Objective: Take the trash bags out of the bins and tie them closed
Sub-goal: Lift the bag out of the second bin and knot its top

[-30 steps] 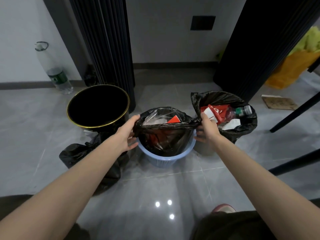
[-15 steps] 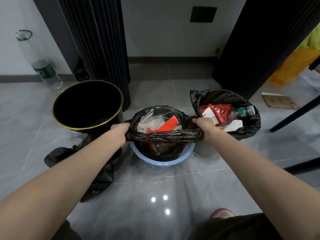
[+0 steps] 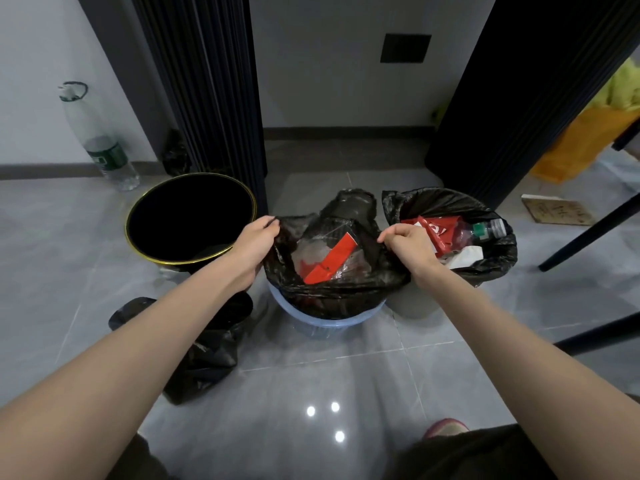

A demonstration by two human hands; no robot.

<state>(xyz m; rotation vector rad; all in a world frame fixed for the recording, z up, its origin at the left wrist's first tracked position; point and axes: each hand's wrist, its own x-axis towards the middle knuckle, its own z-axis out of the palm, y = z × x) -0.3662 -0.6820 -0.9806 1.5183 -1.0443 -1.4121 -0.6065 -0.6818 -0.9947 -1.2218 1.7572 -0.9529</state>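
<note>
Black trash bag (image 3: 332, 289) sits in blue bin (image 3: 325, 318), frame centre, mouth open, red scrap inside. Left hand (image 3: 251, 251) pinches its left rim; right hand (image 3: 408, 247) pinches its right rim. Lined grey bin (image 3: 414, 303) just right; black gold-rimmed bin (image 3: 190, 218) left, unlined.

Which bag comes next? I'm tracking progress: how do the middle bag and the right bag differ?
The middle bag is pinched at both edges by the left hand and right hand; the right bag is untouched, folded over its bin's rim. Both are black, open and hold rubbish.
</note>
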